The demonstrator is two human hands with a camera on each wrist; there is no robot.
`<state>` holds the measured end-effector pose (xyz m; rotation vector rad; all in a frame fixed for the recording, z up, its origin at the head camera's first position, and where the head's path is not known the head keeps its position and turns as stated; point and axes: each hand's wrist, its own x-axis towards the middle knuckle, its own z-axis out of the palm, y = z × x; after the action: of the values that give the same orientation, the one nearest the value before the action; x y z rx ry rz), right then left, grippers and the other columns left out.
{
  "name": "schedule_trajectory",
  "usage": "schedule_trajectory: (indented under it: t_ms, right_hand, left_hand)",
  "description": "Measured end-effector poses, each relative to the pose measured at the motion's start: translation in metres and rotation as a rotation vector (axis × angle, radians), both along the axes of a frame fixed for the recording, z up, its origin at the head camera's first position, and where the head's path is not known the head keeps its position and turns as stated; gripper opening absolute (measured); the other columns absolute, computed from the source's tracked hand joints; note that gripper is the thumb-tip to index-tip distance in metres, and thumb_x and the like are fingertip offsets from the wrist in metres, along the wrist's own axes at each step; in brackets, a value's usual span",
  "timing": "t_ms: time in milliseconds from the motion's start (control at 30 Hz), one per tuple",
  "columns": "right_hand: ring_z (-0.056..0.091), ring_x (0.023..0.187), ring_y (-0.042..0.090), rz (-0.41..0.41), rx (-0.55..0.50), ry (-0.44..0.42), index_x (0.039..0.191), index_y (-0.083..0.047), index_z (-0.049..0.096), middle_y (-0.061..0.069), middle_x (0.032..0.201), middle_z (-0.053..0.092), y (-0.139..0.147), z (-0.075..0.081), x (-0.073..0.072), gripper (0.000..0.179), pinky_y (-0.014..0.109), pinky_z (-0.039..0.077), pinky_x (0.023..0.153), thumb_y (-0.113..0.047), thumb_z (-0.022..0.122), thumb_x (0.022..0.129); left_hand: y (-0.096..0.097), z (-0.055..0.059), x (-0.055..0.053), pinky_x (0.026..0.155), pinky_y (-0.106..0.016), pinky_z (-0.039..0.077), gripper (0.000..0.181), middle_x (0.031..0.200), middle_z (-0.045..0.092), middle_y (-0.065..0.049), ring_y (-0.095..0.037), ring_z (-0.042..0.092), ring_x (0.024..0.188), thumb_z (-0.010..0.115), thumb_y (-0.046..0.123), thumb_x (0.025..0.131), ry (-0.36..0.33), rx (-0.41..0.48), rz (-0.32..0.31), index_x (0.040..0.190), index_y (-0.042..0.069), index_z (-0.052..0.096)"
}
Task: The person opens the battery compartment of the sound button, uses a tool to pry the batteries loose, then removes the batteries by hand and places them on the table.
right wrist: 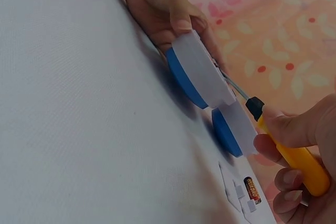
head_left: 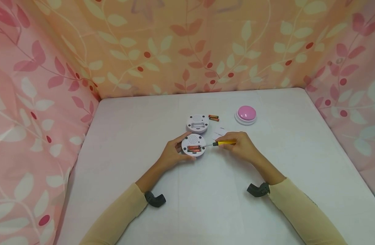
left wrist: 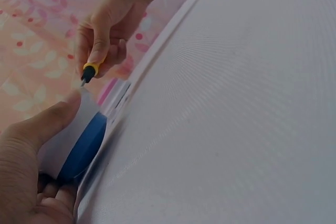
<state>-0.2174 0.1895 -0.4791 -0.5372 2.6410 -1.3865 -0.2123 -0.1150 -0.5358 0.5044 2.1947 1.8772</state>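
A round white push-button device [head_left: 193, 139] is held upside down in my left hand [head_left: 171, 156], thumb at its near edge and fingers at the far one. Its blue button [right wrist: 184, 80] faces the table. Two red batteries [head_left: 194, 148] lie in its uncovered compartment. With my right hand [head_left: 243, 147] I grip the yellow handle of a screwdriver [right wrist: 302, 163]. The screwdriver's metal tip reaches the batteries at the right end of the compartment; exact contact is too small to tell. In the left wrist view, the device's side [left wrist: 65, 140] hides the tip.
Just behind sits a second upturned push-button device [head_left: 198, 119] with a bare battery compartment. Two loose batteries [head_left: 213, 117] lie to its right, and small white covers [head_left: 219, 131] lie nearer me. A pink-topped button [head_left: 247, 113] stands at the back right. Patterned curtains surround the white table [head_left: 138, 122].
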Motion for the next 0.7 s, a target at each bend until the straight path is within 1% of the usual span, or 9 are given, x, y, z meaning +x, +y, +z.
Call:
schedule_trajectory:
  t_ms: [167, 233, 300, 400, 500, 633, 700]
  right_hand:
    - [0.065, 0.112, 0.026, 0.002, -0.008, 0.013, 0.108, -0.020, 0.081, -0.002, 0.104, 0.077, 0.001, -0.002, -0.001, 0.022, 0.052, 0.049, 0.102, -0.010, 0.080, 0.088]
    - [0.065, 0.112, 0.025, 0.001, -0.006, 0.012, 0.108, -0.021, 0.081, -0.003, 0.104, 0.076, 0.001, -0.002, -0.001, 0.023, 0.051, 0.050, 0.101, -0.011, 0.080, 0.088]
    - [0.066, 0.107, 0.023, 0.004, 0.000, 0.014, 0.108, -0.021, 0.081, -0.004, 0.101, 0.076, 0.002, -0.001, 0.000, 0.022, 0.048, 0.052, 0.097, -0.011, 0.080, 0.088]
    - [0.065, 0.096, 0.019, 0.011, 0.028, 0.042, 0.108, -0.020, 0.082, -0.006, 0.096, 0.075, 0.002, 0.003, 0.001, 0.022, 0.042, 0.055, 0.087, -0.011, 0.080, 0.088]
    - [0.064, 0.089, 0.017, 0.017, 0.089, 0.094, 0.108, -0.021, 0.082, -0.008, 0.092, 0.073, 0.000, 0.010, 0.004, 0.022, 0.038, 0.055, 0.079, -0.012, 0.079, 0.088]
    - [0.065, 0.088, 0.015, 0.024, 0.188, 0.167, 0.108, -0.021, 0.082, -0.009, 0.089, 0.073, -0.004, 0.020, 0.010, 0.022, 0.036, 0.054, 0.078, -0.013, 0.081, 0.087]
    - [0.065, 0.088, 0.016, 0.030, 0.218, 0.193, 0.108, -0.019, 0.082, -0.008, 0.089, 0.073, -0.007, 0.023, 0.012, 0.023, 0.037, 0.054, 0.078, -0.013, 0.081, 0.086]
  left_hand:
    - [0.001, 0.001, 0.000, 0.108, -0.025, 0.044, 0.099, 0.153, 0.047, 0.003, -0.016, 0.052, 0.135, 0.097, 0.021, 0.067, -0.005, 0.001, 0.011, 0.152, 0.026, 0.048]
    - [0.001, 0.001, 0.000, 0.108, -0.026, 0.044, 0.099, 0.153, 0.047, 0.003, -0.016, 0.051, 0.135, 0.097, 0.022, 0.067, -0.003, -0.003, 0.013, 0.152, 0.026, 0.048]
    - [0.001, 0.001, 0.000, 0.109, -0.027, 0.043, 0.099, 0.154, 0.047, 0.005, -0.015, 0.050, 0.137, 0.097, 0.023, 0.066, 0.000, -0.015, 0.016, 0.152, 0.026, 0.049]
    - [0.002, 0.001, 0.000, 0.111, -0.027, 0.040, 0.098, 0.155, 0.046, 0.007, -0.013, 0.046, 0.140, 0.098, 0.025, 0.066, 0.008, -0.027, 0.016, 0.152, 0.027, 0.049]
    - [0.002, 0.001, 0.000, 0.112, -0.027, 0.040, 0.098, 0.155, 0.045, 0.009, -0.013, 0.045, 0.141, 0.097, 0.026, 0.066, 0.017, -0.034, 0.012, 0.152, 0.027, 0.049]
    - [0.002, 0.000, 0.000, 0.111, -0.025, 0.040, 0.099, 0.155, 0.045, 0.010, -0.012, 0.045, 0.140, 0.097, 0.027, 0.066, 0.030, -0.041, 0.008, 0.152, 0.026, 0.049]
    - [0.002, 0.000, 0.000, 0.110, -0.024, 0.040, 0.099, 0.155, 0.045, 0.010, -0.012, 0.045, 0.140, 0.098, 0.026, 0.066, 0.033, -0.042, 0.009, 0.152, 0.025, 0.049]
